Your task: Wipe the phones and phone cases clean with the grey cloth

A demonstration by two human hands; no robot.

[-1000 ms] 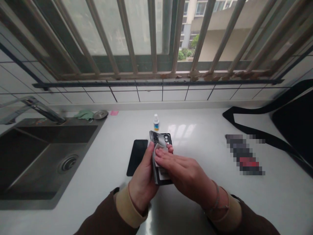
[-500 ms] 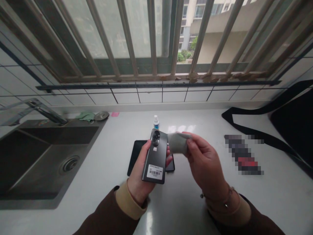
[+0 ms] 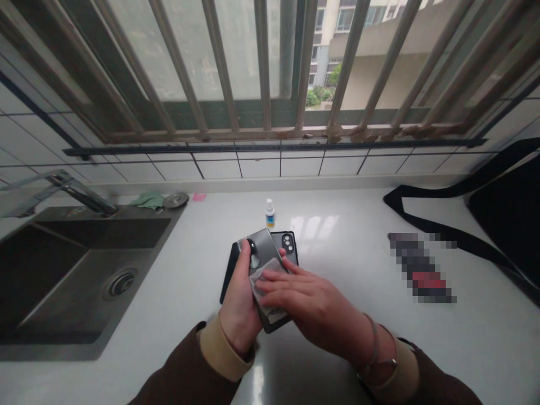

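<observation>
My left hand [image 3: 241, 309] is wrapped round a dark grey smartphone [image 3: 265, 243], its back facing up and tilted, thumb beside the camera lenses. Flat under the fingers of my right hand [image 3: 314, 298], a thin grey cloth [image 3: 273, 266] is pressed against the phone's back. The cloth and fingers cover most of the phone's lower half and its white label. Behind the phone, on the counter, lies a black phone case [image 3: 294, 243] with camera holes. A flat black object [image 3: 228, 275] shows partly to the left of it.
A small white spray bottle [image 3: 270, 214] stands behind the phone on the white counter [image 3: 354, 225]. On the left is a sink [image 3: 80, 281] with a faucet [image 3: 80, 194], a green cloth [image 3: 149, 200] and a metal strainer [image 3: 175, 200]. A black strap [image 3: 434, 194] lies at right.
My right hand has brought the cloth left and down onto the phone's back. The phone has turned and tilted in my left hand, uncovering more of the case and bottle.
</observation>
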